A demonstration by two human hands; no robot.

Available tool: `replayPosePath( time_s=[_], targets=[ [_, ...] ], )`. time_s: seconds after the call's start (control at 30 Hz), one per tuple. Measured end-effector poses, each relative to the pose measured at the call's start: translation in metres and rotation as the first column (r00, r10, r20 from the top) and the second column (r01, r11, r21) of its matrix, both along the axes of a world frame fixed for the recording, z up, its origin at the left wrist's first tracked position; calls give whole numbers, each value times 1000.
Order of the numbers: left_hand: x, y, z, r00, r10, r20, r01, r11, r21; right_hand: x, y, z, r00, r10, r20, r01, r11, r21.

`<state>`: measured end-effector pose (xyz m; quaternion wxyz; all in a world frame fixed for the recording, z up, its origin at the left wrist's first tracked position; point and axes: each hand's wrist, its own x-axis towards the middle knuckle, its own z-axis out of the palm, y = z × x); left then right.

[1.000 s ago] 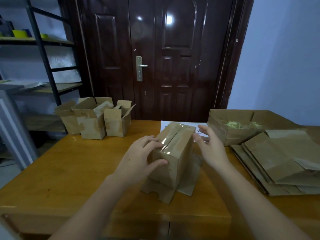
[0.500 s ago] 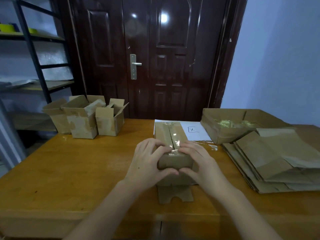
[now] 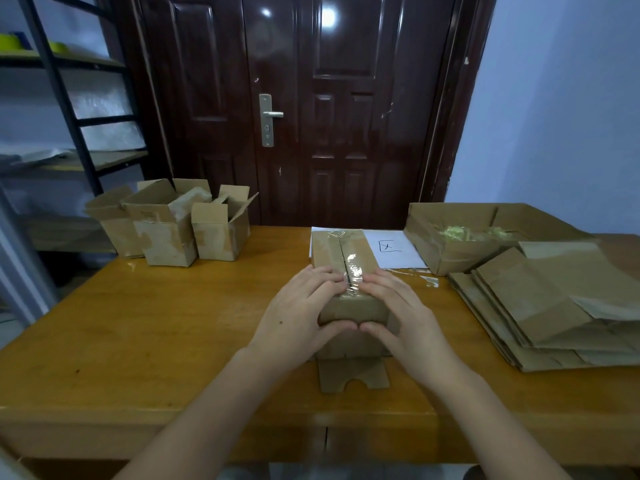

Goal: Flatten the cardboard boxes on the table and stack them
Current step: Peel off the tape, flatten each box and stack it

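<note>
Left hand [image 3: 300,315] and right hand [image 3: 403,317] curl inward, thumbs nearly touching.

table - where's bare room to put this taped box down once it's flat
Bare table lies left of the left hand, in front of the three open boxes. The right side is crowded: the flattened stack, and behind it a tray box.

Dark wooden door [image 3: 311,109] straight ahead, panelled, glossy, closed. Metal handle [image 3: 269,116] on its left leaf, lever pointing right. Pale blue wall [image 3: 561,109] to the right of the frame. Black metal shelf rack [image 3: 65,95] at far left; yellow-green items [image 3: 10,41] on an upper shelf, blurred, kind unclear. White paper [image 3: 398,252] lies flat at the far edge, a hand-drawn box with a mark on it. Scrap of clear tape [image 3: 427,279] just in front of the paper.
</note>
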<state>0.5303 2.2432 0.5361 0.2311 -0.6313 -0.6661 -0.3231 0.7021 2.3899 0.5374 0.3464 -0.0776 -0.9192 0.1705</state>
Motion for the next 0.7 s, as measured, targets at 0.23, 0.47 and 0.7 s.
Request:
replayPosePath(
  time_s=[0.23, 0.47, 0.7],
  targets=[
    [-3, 0, 1, 999, -4, -41, 4, 1000, -12, 5, 4, 6, 997, 20, 68, -18, 1000, -20],
    [-2, -2, 1, 999, 20, -26, -21, 999, -37, 5, 3, 9, 997, 12, 76, -10, 999, -31],
    [19, 13, 9, 974, 207, -93, -214, 974, -72, 11, -1, 15, 983, 26, 182, 6, 985, -174]
  ],
)
